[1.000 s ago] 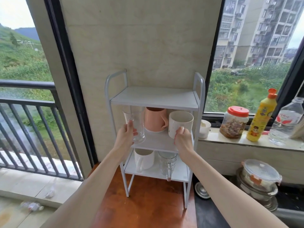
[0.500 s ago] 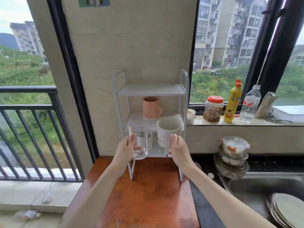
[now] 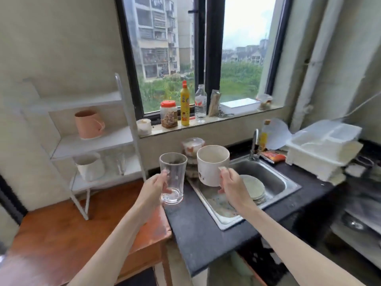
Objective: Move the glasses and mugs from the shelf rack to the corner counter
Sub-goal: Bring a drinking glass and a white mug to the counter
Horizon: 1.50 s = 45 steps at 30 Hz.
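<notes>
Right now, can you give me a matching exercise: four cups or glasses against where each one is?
Things:
1. clear glass
2. white mug
3. pink mug
4. second white mug

Places:
A. middle level of the rack
B. held in the right hand
C. lower level of the rack
D. held in the left hand

Pairs: 1-D, 2-B, 3-A, 4-C

A home kitchen in a flat. At centre, a steel sink [image 3: 274, 178] with plates [image 3: 252, 187] is set in a dark counter [image 3: 198, 228]; bottles [image 3: 185, 104] and a jar [image 3: 169, 114] line the sill, and apartment blocks show through the window [image 3: 165, 48].
</notes>
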Tool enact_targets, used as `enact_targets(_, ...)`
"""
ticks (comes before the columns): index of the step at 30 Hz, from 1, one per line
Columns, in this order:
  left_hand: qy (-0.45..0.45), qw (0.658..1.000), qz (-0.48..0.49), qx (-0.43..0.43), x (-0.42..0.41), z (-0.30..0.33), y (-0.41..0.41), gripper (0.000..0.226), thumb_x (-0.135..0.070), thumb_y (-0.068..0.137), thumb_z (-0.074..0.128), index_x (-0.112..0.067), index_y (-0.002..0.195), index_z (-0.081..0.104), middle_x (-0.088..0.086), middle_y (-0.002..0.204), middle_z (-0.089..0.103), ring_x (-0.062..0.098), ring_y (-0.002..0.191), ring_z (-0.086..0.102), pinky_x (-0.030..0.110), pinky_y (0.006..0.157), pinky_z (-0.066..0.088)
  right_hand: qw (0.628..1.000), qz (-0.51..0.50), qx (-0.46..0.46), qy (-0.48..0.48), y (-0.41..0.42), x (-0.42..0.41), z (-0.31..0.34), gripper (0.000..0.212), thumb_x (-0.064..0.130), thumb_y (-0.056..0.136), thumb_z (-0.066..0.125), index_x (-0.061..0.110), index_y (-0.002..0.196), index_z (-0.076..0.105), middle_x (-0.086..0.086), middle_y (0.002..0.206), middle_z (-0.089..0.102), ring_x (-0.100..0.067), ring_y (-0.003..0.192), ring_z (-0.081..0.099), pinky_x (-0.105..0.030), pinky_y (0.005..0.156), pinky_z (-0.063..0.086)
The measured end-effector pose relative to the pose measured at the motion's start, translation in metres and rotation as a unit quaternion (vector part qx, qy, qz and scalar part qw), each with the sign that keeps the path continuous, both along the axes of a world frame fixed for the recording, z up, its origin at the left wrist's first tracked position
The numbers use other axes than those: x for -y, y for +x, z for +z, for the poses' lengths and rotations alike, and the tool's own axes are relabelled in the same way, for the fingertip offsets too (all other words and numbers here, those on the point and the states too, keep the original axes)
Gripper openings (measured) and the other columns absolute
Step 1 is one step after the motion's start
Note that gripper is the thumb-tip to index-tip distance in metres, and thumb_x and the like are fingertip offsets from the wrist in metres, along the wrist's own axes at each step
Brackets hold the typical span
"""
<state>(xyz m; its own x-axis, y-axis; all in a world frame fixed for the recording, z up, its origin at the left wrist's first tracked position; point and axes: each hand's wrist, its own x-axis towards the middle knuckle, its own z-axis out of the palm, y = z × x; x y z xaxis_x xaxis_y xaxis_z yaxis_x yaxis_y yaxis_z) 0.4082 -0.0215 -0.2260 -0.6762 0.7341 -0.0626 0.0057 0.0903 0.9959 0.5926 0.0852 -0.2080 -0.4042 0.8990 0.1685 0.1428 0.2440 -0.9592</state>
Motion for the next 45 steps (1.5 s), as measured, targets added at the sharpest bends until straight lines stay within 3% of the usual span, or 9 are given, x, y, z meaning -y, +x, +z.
enact_targets(5,-0.017,0.995,-0.098,0.023,-0.074,-0.002,0.122,0.038,-0.038,0.089,0.054,-0.021,0.057,0.046,-0.006,0.049,0.043,0.009,0.046,0.050,0.028,0.055,0.031,0.993,-0.115,0.024,-0.009,0.146,-0.039,-0.006,0.033,0.024,0.098,0.035,0.017,0.066,0.042,0.002,0.061,0.040,-0.016,0.064,0.041,-0.043,0.072,0.044)
enact_targets(10,-0.022,0.979,-0.187,0.079,-0.143,-0.012,0.273,0.029,-0.032,0.091,0.054,-0.021,0.064,0.057,-0.006,0.049,0.043,0.009,0.044,0.046,0.031,0.062,0.038,0.979,-0.197,0.039,-0.027,0.309,-0.069,-0.011,0.032,0.026,0.099,0.031,0.021,0.069,0.041,0.003,0.066,0.039,-0.011,0.060,0.042,-0.023,0.053,0.041)
enact_targets(16,-0.051,0.946,-0.303,0.102,-0.208,-0.016,0.435,0.029,-0.036,0.088,0.056,-0.019,0.065,0.060,-0.003,0.052,0.052,0.014,0.053,0.053,0.042,0.071,0.048,0.946,-0.318,0.055,-0.038,0.478,-0.090,-0.014,0.032,0.029,0.098,0.033,0.022,0.068,0.041,0.005,0.065,0.039,-0.012,0.059,0.042,-0.025,0.055,0.040)
enact_targets(19,-0.050,0.921,-0.377,0.080,-0.240,-0.013,0.504,0.032,-0.036,0.090,0.053,-0.025,0.065,0.070,-0.009,0.049,0.058,0.007,0.051,0.059,0.037,0.068,0.053,0.924,-0.378,0.032,-0.046,0.547,-0.096,-0.016,0.032,0.030,0.097,0.035,0.017,0.068,0.041,0.002,0.064,0.037,-0.014,0.059,0.040,-0.028,0.055,0.040)
enact_targets(21,-0.048,0.907,-0.413,0.069,-0.262,-0.009,0.548,0.030,-0.035,0.090,0.053,-0.022,0.070,0.070,-0.007,0.054,0.063,0.006,0.051,0.061,0.035,0.064,0.054,0.907,-0.419,0.023,-0.048,0.588,-0.101,-0.019,0.032,0.029,0.097,0.036,0.016,0.067,0.042,0.001,0.064,0.037,-0.014,0.060,0.040,-0.028,0.055,0.040)
enact_targets(28,-0.057,0.863,-0.497,0.069,-0.353,-0.008,0.691,0.024,-0.032,0.091,0.052,-0.010,0.088,0.060,0.017,0.090,0.053,0.029,0.084,0.057,0.056,0.091,0.049,0.845,-0.532,-0.003,-0.063,0.711,-0.141,-0.033,0.032,0.027,0.096,0.037,0.019,0.065,0.042,0.002,0.064,0.040,-0.014,0.059,0.041,-0.027,0.053,0.039)
enact_targets(33,-0.050,0.828,-0.556,0.049,-0.434,-0.016,0.777,0.019,-0.024,0.093,0.051,-0.017,0.076,0.053,0.008,0.076,0.049,0.021,0.069,0.052,0.040,0.074,0.050,0.816,-0.575,0.006,-0.055,0.788,-0.199,-0.031,0.029,0.029,0.095,0.038,0.018,0.070,0.048,0.005,0.065,0.044,-0.012,0.060,0.044,-0.024,0.053,0.042)
enact_targets(40,-0.091,0.806,-0.580,0.075,-0.535,-0.019,0.887,0.033,-0.043,0.091,0.049,-0.017,0.071,0.051,0.007,0.075,0.050,0.021,0.070,0.059,0.050,0.088,0.050,0.779,-0.622,0.009,-0.076,0.877,-0.275,-0.039,0.032,0.029,0.095,0.039,0.023,0.064,0.045,0.007,0.064,0.042,-0.011,0.059,0.043,-0.022,0.051,0.041)
enact_targets(45,-0.138,0.798,-0.581,0.079,-0.583,-0.048,0.950,0.025,-0.037,0.092,0.051,-0.019,0.077,0.060,-0.001,0.060,0.043,0.017,0.061,0.058,0.052,0.089,0.050,0.764,-0.634,0.000,-0.117,0.933,-0.313,-0.060,0.036,0.025,0.096,0.038,0.020,0.060,0.041,0.004,0.061,0.038,-0.013,0.057,0.039,-0.027,0.054,0.042)
